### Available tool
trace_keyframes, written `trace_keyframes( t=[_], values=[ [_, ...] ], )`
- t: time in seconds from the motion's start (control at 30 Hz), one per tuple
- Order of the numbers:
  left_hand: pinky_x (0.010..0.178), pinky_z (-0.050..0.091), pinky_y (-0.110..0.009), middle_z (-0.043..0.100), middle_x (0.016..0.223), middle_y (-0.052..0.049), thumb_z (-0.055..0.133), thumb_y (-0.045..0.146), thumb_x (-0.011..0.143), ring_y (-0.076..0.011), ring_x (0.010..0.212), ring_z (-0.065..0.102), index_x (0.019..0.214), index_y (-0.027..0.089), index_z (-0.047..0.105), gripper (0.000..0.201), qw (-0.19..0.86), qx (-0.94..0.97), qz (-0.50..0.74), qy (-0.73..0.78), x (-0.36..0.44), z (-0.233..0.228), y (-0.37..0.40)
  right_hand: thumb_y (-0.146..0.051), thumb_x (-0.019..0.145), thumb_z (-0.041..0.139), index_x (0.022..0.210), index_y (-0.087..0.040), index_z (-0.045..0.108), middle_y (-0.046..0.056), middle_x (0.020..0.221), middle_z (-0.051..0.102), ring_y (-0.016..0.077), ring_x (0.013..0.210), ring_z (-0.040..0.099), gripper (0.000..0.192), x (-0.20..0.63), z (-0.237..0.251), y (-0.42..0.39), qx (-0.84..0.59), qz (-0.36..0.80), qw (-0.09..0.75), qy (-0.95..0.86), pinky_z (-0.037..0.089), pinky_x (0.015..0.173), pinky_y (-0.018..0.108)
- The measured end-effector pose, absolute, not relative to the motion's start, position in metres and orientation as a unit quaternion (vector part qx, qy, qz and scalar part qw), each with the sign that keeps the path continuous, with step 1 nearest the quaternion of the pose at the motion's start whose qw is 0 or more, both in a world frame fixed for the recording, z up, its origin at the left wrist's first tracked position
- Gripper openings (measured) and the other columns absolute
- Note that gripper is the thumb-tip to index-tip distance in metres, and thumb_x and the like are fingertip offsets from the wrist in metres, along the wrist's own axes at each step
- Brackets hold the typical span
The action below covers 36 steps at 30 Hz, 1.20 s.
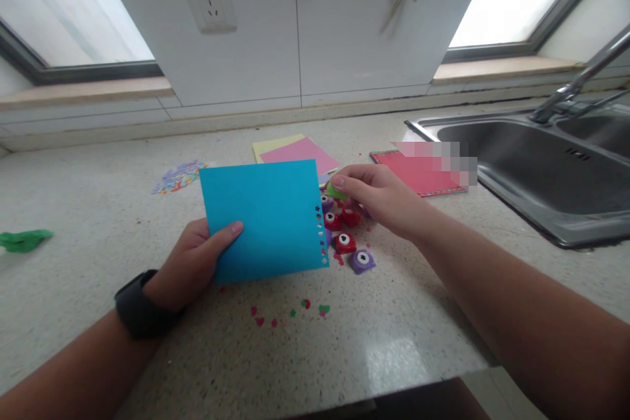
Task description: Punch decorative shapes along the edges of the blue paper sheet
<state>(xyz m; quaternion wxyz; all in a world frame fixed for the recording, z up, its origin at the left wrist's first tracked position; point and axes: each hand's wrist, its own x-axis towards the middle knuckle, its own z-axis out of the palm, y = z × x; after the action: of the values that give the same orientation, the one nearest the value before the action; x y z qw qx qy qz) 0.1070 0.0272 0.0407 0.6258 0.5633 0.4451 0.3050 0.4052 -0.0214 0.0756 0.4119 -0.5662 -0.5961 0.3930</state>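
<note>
Head view, and the left hand [194,262] sits lower left of centre, thumb over the front of a blue sheet [266,220] and fingers behind it, pinching it by its lower left corner. That sheet stands tilted up off the counter [98,243], filling the middle of the frame, and its right edge carries a column of small punched holes. A black watch [140,308] wraps the left wrist.

Over to the right hand [381,200], just right of centre: fingertips closed on a small green punch [336,191], which sits right at the sheet's upper right edge. Whether the punch grips the paper, I cannot tell.

Beneath that hand, a cluster of red punches [344,241] and a purple punch [363,260] lies on the counter, just beside the sheet's right edge. Tiny paper cut-outs [290,313] are scattered lower centre.

Behind the sheet, yellow and pink paper [300,151] lies stacked. To its right, a red sheet [418,174], partly blurred. Upper left of centre, a heap of confetti [180,177]. Far left edge, something green [22,239]. Right side, a steel sink [541,170] with a tap [575,85]. Top of frame, a wall socket [209,0].
</note>
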Motion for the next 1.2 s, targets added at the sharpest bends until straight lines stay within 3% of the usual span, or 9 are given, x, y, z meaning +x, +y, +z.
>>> trace_keyframes(
  t=[0.13,0.27,0.33,0.57,0.67,0.77,0.97,1.07,1.2],
  values=[
    [0.081,0.06,-0.04,0.073,0.112,-0.011,0.073,0.047,0.082,-0.0302,0.098,0.07,0.114,0.017,0.068,0.044,0.612,0.572,0.335,0.431,0.106,0.035,0.03,-0.058,0.095,0.052,0.082,-0.016,0.064,0.002,0.073,0.058,0.0135,0.066,0.048,0.046,0.409,0.075,-0.018,-0.597,0.28,0.383,-0.647,0.034,0.06,0.03],
    [0.051,0.055,-0.032,0.074,0.079,-0.01,0.069,0.046,0.085,-0.0234,0.062,0.068,0.11,0.012,0.06,0.043,0.611,0.591,0.314,0.422,0.106,0.031,0.033,-0.051,0.098,0.05,0.086,-0.017,0.068,0.006,0.081,0.065,0.0167,0.073,0.054,0.04,0.413,0.073,-0.013,-0.629,0.184,0.318,-0.685,0.035,0.065,0.033],
    [0.044,0.05,-0.03,0.072,0.07,-0.008,0.067,0.045,0.087,-0.0207,0.051,0.064,0.106,0.012,0.056,0.04,0.616,0.604,0.296,0.41,0.107,0.031,0.034,-0.048,0.099,0.049,0.088,-0.017,0.07,0.008,0.086,0.068,0.0182,0.077,0.056,0.039,0.416,0.071,-0.011,-0.631,0.158,0.29,-0.702,0.037,0.068,0.034],
    [0.039,0.042,-0.021,0.068,0.063,-0.004,0.068,0.043,0.088,-0.0115,0.042,0.054,0.105,0.015,0.046,0.039,0.599,0.614,0.325,0.399,0.111,0.034,0.033,-0.055,0.095,0.053,0.094,-0.02,0.072,0.009,0.091,0.071,0.0207,0.079,0.061,0.04,0.421,0.068,-0.012,-0.665,0.144,0.247,-0.69,0.04,0.068,0.036],
    [0.038,0.037,-0.016,0.062,0.059,0.001,0.075,0.045,0.082,-0.0085,0.042,0.051,0.105,0.016,0.048,0.046,0.621,0.568,0.344,0.417,0.114,0.038,0.033,-0.06,0.091,0.055,0.082,-0.021,0.072,0.01,0.08,0.07,0.0235,0.076,0.061,0.044,0.421,0.068,-0.012,-0.69,0.082,0.198,-0.692,0.038,0.064,0.036],
    [0.038,0.035,-0.012,0.057,0.066,0.004,0.083,0.041,0.074,-0.0053,0.046,0.05,0.104,0.016,0.053,0.049,0.647,0.51,0.37,0.429,0.115,0.041,0.034,-0.064,0.092,0.051,0.082,-0.022,0.074,0.013,0.077,0.069,0.0271,0.077,0.061,0.048,0.419,0.067,-0.013,-0.701,0.011,0.134,-0.701,0.036,0.063,0.037],
    [0.036,0.025,-0.011,0.05,0.072,0.005,0.08,0.033,0.078,-0.0004,0.045,0.036,0.11,0.019,0.062,0.039,0.677,0.522,0.357,0.376,0.109,0.038,0.039,-0.054,0.098,0.041,0.078,-0.02,0.075,0.017,0.075,0.069,0.0297,0.074,0.062,0.052,0.412,0.069,-0.017,-0.691,-0.027,0.056,-0.72,0.037,0.064,0.04],
    [0.038,0.025,-0.013,0.053,0.075,0.003,0.079,0.033,0.078,-0.002,0.046,0.037,0.113,0.019,0.064,0.04,0.672,0.554,0.33,0.364,0.107,0.039,0.04,-0.047,0.098,0.043,0.088,-0.018,0.075,0.017,0.083,0.07,0.0297,0.083,0.063,0.044,0.409,0.078,-0.019,-0.68,0.025,0.159,-0.716,0.041,0.071,0.041],
    [0.055,0.044,-0.02,0.062,0.088,-0.004,0.077,0.034,0.08,-0.0091,0.064,0.054,0.104,0.016,0.068,0.032,0.66,0.6,0.296,0.342,0.107,0.051,0.038,-0.06,0.1,0.03,0.11,-0.015,0.069,0.012,0.091,0.068,0.0198,0.076,0.062,0.06,0.409,0.093,-0.024,-0.568,0.343,0.411,-0.625,0.045,0.067,0.034]
  ],
)
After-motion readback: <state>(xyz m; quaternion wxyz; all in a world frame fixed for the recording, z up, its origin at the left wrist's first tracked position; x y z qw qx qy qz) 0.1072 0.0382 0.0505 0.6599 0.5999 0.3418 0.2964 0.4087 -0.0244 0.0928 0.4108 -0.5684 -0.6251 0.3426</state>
